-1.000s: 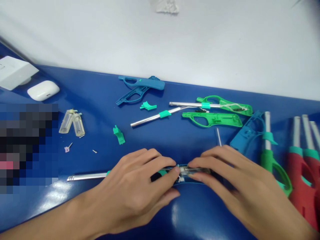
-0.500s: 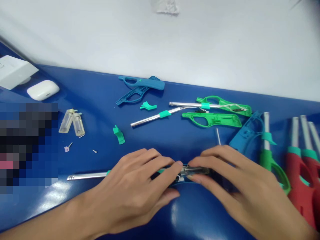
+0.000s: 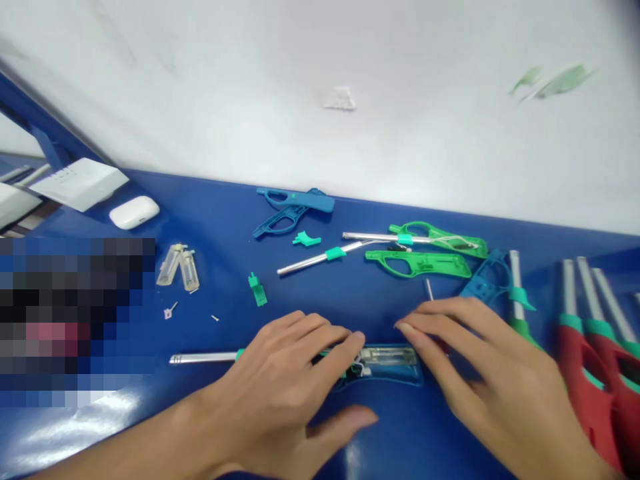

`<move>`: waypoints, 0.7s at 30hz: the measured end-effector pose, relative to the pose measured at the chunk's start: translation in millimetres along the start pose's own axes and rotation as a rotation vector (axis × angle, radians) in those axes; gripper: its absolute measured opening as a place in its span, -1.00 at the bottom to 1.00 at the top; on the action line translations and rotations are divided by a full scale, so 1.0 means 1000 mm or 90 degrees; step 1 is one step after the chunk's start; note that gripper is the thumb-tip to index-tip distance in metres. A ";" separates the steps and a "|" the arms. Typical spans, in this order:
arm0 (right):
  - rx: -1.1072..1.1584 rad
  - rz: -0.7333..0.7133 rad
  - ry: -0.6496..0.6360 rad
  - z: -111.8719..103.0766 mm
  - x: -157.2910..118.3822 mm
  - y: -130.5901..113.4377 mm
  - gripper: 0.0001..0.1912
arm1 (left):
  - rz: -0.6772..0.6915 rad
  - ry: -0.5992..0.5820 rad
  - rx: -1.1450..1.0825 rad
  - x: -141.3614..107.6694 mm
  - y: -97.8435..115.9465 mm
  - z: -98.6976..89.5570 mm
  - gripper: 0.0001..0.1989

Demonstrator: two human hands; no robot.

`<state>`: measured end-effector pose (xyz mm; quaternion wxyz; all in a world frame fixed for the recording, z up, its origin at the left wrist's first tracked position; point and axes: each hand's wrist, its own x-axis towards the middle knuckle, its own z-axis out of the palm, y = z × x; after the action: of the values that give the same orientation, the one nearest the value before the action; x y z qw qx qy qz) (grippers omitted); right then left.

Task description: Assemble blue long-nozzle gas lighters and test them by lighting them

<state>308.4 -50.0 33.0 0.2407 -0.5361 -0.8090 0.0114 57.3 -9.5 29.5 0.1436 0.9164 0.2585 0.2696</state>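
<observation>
My left hand lies over the middle of a half-open lighter with a blue shell, fingers pressed on it and thumb apart. Its metal tube sticks out to the left. A clear fuel tank sits in the right end of the shell, beside white wire. Just right of the shell, my right hand hovers with thumb and index fingertips together; whether anything small is between them I cannot make out. A thin metal pin lies behind that hand.
Green shell halves, blue shell halves, metal tubes and teal triggers lie behind my hands. Two clear tanks and a white case are at left. Red lighters stand close on the right; a white wall rises behind.
My right hand has moved off the fuel tank, which now shows in the shell. My left thumb has spread away from the lighter. The view has shifted, showing more wall.
</observation>
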 end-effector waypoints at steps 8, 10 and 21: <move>0.015 0.088 0.027 0.001 -0.002 0.000 -0.81 | -0.051 0.145 0.083 0.011 -0.018 -0.011 -0.83; 0.031 0.119 0.034 0.001 0.000 -0.003 -0.78 | -0.084 0.174 0.136 0.015 -0.029 -0.018 -0.83; 0.095 0.211 0.116 0.000 0.004 -0.003 -0.78 | -0.217 0.219 0.267 0.021 -0.072 -0.057 -0.78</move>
<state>304.6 -48.2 35.5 0.3466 -0.6414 -0.6816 0.0626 11.4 68.1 55.6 -0.0513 0.8106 0.4785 0.3336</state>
